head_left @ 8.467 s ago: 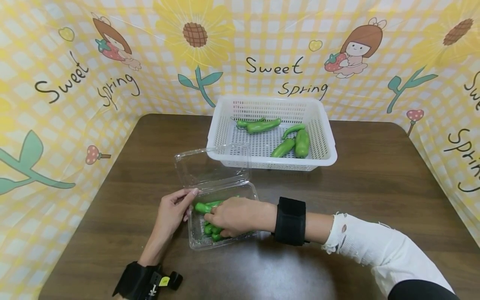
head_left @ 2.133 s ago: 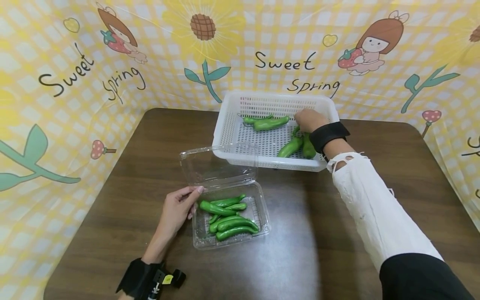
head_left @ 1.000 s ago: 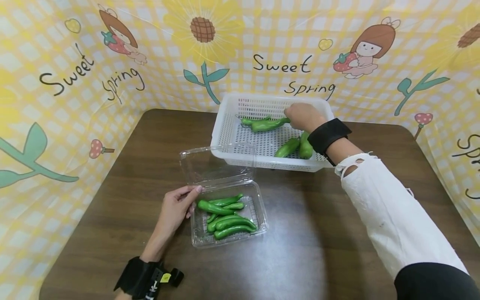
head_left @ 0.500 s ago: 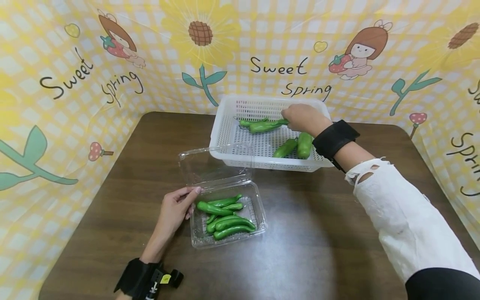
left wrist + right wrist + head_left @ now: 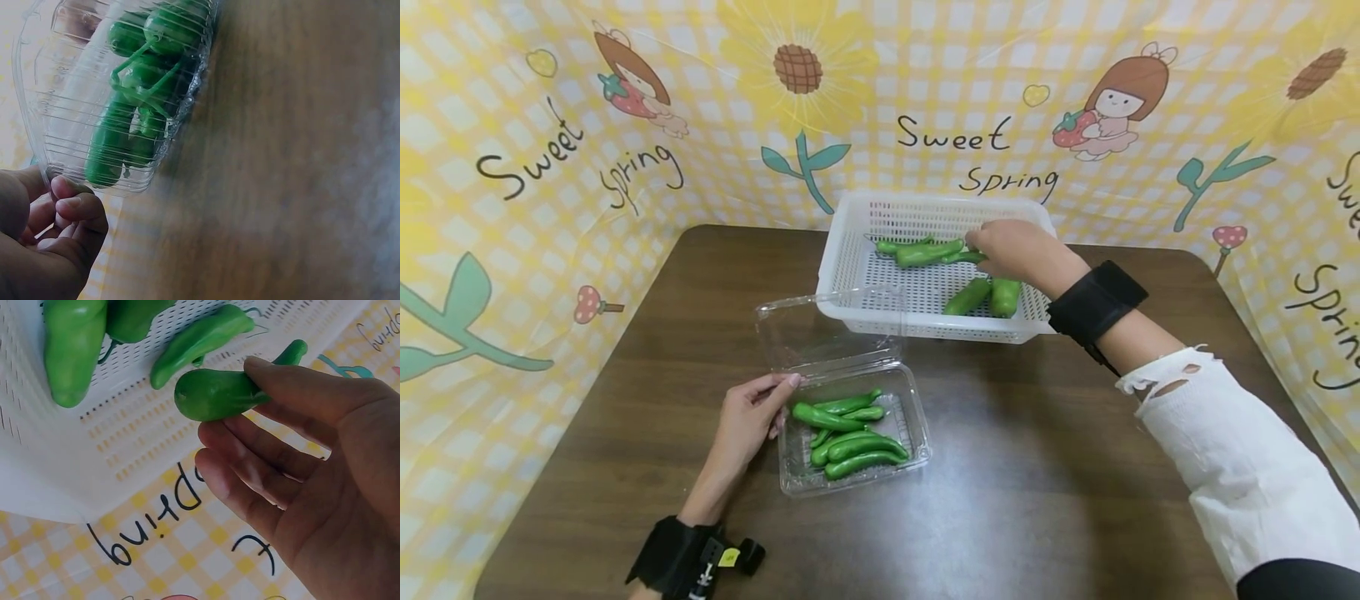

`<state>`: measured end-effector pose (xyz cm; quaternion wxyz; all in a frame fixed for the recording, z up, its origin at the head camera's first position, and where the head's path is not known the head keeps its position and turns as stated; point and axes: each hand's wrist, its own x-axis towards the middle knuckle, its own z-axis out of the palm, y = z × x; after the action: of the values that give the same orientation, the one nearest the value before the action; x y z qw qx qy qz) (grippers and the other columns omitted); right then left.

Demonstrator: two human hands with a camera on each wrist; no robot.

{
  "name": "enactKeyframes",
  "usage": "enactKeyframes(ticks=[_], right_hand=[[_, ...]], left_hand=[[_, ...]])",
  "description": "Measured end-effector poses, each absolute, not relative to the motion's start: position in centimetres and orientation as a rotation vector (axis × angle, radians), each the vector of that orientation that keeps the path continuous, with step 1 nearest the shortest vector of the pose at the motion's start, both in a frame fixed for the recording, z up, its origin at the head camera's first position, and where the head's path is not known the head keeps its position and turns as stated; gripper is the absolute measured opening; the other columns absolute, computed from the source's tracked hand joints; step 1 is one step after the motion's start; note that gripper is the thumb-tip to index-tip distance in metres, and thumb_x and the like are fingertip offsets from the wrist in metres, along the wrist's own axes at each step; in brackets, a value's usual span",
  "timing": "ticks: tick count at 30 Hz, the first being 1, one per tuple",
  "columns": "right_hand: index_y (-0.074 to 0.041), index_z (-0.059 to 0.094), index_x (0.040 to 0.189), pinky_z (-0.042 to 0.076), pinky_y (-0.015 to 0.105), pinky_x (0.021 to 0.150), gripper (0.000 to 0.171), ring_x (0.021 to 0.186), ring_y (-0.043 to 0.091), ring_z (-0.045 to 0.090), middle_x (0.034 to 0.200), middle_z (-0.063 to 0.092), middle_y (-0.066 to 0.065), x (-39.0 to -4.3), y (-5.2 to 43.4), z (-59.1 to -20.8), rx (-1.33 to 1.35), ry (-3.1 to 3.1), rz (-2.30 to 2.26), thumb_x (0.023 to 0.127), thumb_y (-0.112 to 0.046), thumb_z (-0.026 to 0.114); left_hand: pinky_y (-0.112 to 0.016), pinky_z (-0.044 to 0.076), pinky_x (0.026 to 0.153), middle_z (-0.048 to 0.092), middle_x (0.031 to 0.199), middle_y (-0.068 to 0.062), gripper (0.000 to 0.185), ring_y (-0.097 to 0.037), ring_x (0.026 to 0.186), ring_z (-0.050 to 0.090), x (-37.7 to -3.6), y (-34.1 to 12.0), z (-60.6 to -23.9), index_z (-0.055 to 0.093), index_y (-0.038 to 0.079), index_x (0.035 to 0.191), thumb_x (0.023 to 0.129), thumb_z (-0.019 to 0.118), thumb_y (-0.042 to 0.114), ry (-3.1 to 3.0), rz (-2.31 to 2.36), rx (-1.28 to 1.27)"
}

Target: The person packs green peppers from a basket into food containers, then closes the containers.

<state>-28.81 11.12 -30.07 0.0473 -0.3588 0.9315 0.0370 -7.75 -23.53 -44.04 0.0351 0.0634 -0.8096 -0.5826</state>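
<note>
My right hand (image 5: 1026, 250) is over the white basket (image 5: 842, 312), pinching a small green pepper (image 5: 209, 394) between thumb and fingers. In the right wrist view the pepper's rounded end points away from the palm and its narrow stem end shows past the thumb. My left hand (image 5: 741, 425) pinches the left rim of a clear plastic clamshell box (image 5: 917, 408), near the hinge. The box's lid (image 5: 827, 325) stands raised, leaning back towards the basket. Several green peppers (image 5: 861, 450) lie inside the box, also visible through its ribbed wall in the left wrist view.
Two peppers (image 5: 925, 252) lie at the back left of the basket, and two thicker ones (image 5: 970, 297) near its front right. A brown wooden table (image 5: 1037, 500) bears both containers. Yellow checked cloth (image 5: 925, 50) hangs behind and at the sides.
Earlier my right hand was in the clamshell box with a pepper; it moved to the basket and took a small pepper from its right side. My left hand stays on the box's rim.
</note>
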Motion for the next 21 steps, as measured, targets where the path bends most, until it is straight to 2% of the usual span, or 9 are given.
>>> enactKeyframes(ticks=[13, 21], right_hand=[[-0.002, 0.063, 0.114, 0.049, 0.038, 0.069, 0.024, 0.076, 0.024, 0.057, 0.093, 0.063, 0.013, -25.6, 11.8, -29.4, -1.160, 2.893, 0.023, 0.095, -0.016, 0.066], [-0.005, 0.064, 0.114, 0.049, 0.036, 0.066, 0.026, 0.075, 0.022, 0.055, 0.094, 0.062, 0.012, -23.6, 12.2, -29.2, -1.191, 2.926, -0.037, 0.094, -0.020, 0.070]], left_hand=[[-0.028, 0.044, 0.042, 0.055, 0.056, -0.001, 0.032, -0.013, 0.045, 0.047, -7.6, -23.5, -43.9, 0.075, 0.007, 0.108, 0.097, 0.065, 0.035, -2.471, -1.819, 0.178], [-0.028, 0.045, 0.042, 0.054, 0.057, -0.002, 0.033, -0.013, 0.045, 0.047, -7.7, -23.4, -43.9, 0.075, 0.008, 0.107, 0.097, 0.065, 0.037, -2.480, -1.809, 0.194]])
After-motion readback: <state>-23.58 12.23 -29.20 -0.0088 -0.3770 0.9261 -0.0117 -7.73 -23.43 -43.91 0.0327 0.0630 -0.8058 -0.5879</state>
